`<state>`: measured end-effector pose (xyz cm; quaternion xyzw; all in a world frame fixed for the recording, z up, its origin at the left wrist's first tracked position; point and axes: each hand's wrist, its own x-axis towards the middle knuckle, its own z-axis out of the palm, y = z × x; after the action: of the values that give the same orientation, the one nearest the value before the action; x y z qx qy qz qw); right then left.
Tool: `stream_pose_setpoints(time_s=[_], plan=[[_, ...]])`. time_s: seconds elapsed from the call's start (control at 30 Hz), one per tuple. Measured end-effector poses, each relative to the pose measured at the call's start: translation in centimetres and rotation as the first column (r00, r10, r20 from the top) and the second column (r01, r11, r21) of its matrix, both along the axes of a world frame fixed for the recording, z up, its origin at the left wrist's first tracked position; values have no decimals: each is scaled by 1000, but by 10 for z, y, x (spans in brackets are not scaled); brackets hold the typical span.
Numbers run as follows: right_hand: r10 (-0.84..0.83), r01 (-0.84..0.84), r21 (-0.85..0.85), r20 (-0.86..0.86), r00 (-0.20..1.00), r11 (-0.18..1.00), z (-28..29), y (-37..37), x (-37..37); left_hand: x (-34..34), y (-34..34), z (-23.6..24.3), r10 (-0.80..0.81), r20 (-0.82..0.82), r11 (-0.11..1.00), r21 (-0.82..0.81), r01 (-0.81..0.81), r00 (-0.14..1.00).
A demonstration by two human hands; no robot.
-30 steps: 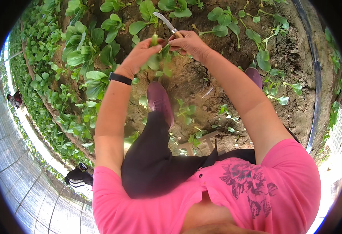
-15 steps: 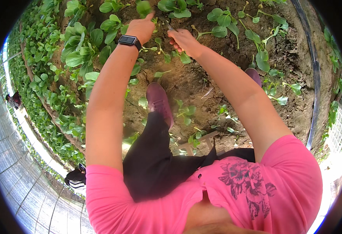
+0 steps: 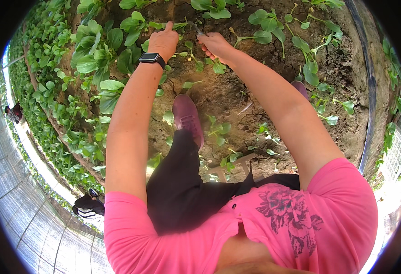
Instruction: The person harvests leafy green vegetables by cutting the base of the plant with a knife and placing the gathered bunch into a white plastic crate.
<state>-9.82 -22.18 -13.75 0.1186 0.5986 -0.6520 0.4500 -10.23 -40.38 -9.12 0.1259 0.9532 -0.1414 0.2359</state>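
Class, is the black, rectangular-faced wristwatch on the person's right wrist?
No, the black, rectangular-faced wristwatch is strapped behind the left hand, while the right wrist is bare.

Cracked brown soil (image 3: 222, 98); bright gridded panels (image 3: 31, 205), left.

From the right hand (image 3: 214, 44), a small plant (image 3: 218, 67) blocks six o'clock, bare soil (image 3: 223, 93) (cracked) opening beyond it; the left hand (image 3: 164, 42) bars nine o'clock.
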Motion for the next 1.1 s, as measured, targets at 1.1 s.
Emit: stream_pose_setpoints(time_s=[1.1], plan=[[-186,172,-104,-140,972,979,20,17,5,52,-16,34,261,223,613,714,-340,939]])
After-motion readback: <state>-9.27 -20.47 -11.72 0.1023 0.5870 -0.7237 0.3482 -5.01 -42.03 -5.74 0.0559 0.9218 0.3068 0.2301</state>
